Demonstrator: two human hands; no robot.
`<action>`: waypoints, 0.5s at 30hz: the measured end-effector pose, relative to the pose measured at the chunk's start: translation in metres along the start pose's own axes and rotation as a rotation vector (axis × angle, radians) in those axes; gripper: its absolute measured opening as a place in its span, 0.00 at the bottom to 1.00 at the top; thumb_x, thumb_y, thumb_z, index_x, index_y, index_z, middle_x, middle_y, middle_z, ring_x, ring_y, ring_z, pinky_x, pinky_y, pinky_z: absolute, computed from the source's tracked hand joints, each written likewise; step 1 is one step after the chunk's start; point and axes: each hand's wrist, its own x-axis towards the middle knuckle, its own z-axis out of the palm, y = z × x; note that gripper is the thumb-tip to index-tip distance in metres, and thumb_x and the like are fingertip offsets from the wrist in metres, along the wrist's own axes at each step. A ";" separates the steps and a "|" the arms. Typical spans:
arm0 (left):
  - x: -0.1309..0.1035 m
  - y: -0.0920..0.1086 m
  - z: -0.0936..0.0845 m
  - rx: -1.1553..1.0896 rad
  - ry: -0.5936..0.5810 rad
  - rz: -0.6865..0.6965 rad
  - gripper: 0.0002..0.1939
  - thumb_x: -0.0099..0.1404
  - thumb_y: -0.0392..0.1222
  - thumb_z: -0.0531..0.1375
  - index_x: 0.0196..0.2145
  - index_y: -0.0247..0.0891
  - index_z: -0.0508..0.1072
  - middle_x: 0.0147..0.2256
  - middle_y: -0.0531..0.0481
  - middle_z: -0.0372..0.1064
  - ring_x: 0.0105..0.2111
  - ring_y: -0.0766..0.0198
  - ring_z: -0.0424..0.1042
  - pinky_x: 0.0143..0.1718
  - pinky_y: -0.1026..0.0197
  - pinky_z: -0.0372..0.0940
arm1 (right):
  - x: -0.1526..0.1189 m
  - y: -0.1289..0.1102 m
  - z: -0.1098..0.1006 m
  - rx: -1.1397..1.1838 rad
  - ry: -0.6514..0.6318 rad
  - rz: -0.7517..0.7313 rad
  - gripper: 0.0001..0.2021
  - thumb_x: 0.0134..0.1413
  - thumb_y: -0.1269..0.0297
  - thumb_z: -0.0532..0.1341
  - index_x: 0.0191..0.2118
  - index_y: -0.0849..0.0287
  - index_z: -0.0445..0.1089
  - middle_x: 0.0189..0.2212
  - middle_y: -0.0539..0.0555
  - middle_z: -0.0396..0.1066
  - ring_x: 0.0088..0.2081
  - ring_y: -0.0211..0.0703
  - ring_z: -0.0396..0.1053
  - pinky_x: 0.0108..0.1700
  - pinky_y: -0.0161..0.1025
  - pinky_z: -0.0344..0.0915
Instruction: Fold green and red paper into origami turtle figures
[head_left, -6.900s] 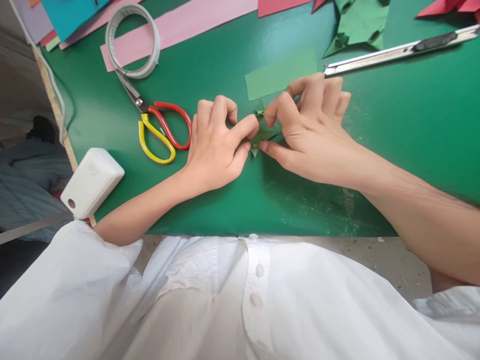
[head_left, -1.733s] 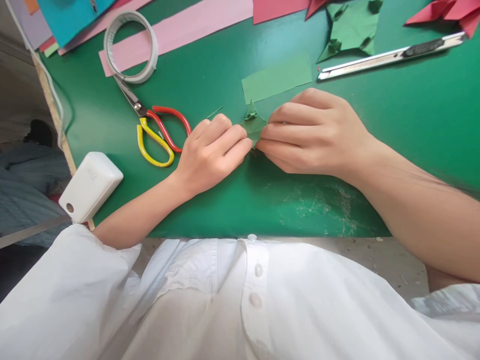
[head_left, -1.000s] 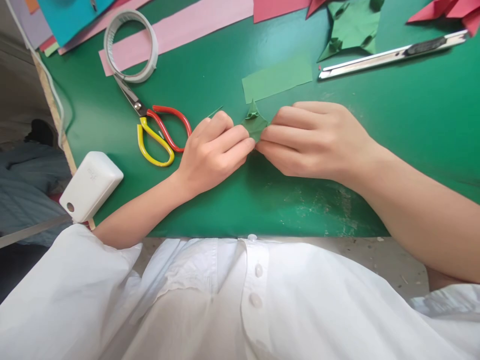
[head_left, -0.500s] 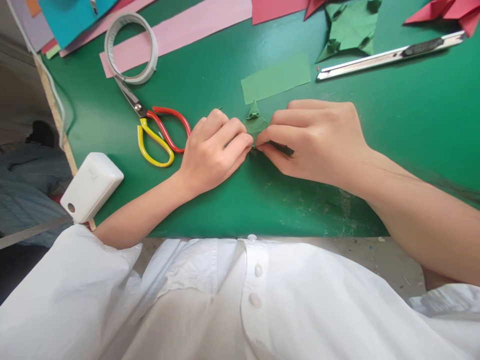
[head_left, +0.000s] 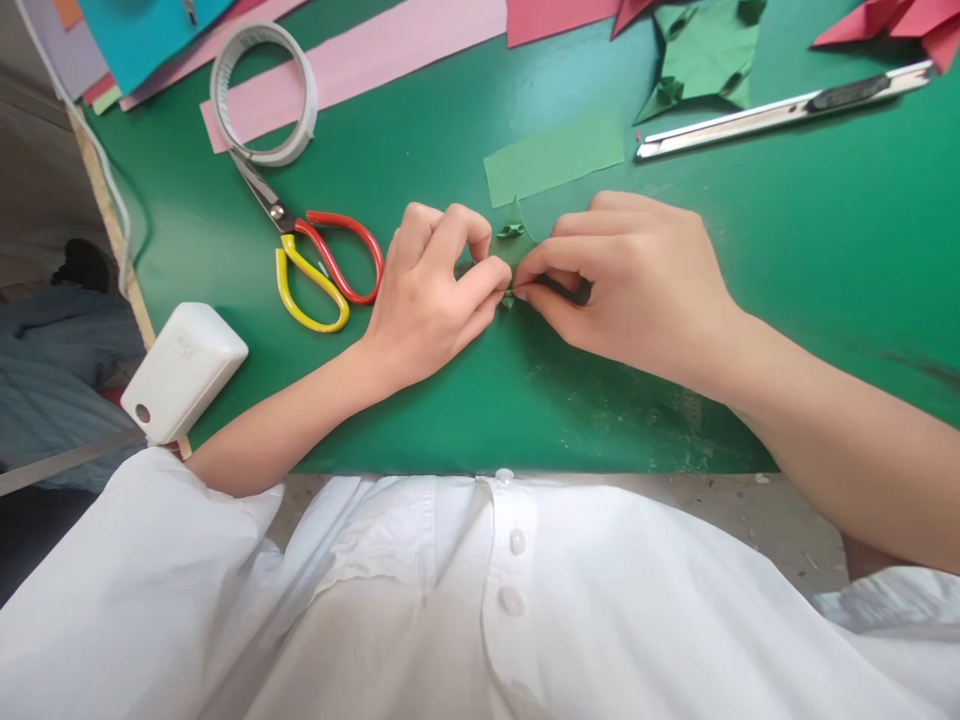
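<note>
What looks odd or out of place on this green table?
The white box stands out: it sits at a slant over the left edge of the tabletop, seemingly partly overhanging. Pale marks also show just below the right hand; I can't tell whether they're scuffs or residue.

The folded piece (head_left: 513,246) is creased matt paper, the tabletop (head_left: 420,425) smooth and glossy, the cutter (head_left: 757,121) shiny metal

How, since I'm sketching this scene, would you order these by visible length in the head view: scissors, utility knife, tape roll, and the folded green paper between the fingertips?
1. Utility knife
2. Scissors
3. Tape roll
4. Folded green paper, by its visible part only; some is hidden.
</note>
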 end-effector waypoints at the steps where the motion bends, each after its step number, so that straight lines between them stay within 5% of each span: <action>1: 0.000 0.001 0.000 0.009 0.007 -0.009 0.09 0.74 0.42 0.52 0.37 0.44 0.71 0.46 0.42 0.70 0.47 0.49 0.65 0.50 0.41 0.61 | 0.000 0.001 0.000 0.009 0.002 0.003 0.11 0.64 0.63 0.55 0.35 0.52 0.75 0.28 0.53 0.71 0.34 0.44 0.62 0.35 0.43 0.57; 5: 0.000 0.003 -0.002 0.043 0.006 -0.055 0.09 0.73 0.44 0.54 0.36 0.44 0.72 0.48 0.42 0.67 0.47 0.48 0.63 0.52 0.40 0.60 | 0.002 0.005 0.002 0.060 0.029 0.000 0.11 0.63 0.62 0.56 0.37 0.51 0.76 0.36 0.56 0.69 0.39 0.47 0.62 0.41 0.45 0.59; 10: 0.003 0.001 -0.006 -0.014 -0.135 -0.127 0.09 0.72 0.49 0.55 0.41 0.45 0.73 0.54 0.40 0.63 0.54 0.43 0.61 0.57 0.37 0.56 | 0.006 0.010 0.002 0.161 -0.002 0.008 0.09 0.60 0.59 0.59 0.38 0.50 0.78 0.41 0.59 0.64 0.44 0.51 0.60 0.50 0.52 0.57; 15: 0.003 -0.006 -0.004 -0.048 -0.194 -0.126 0.12 0.70 0.53 0.56 0.43 0.46 0.73 0.56 0.40 0.60 0.57 0.41 0.59 0.59 0.36 0.54 | 0.009 0.007 -0.001 0.184 -0.047 0.109 0.09 0.60 0.57 0.60 0.36 0.48 0.78 0.46 0.60 0.62 0.50 0.59 0.58 0.50 0.56 0.54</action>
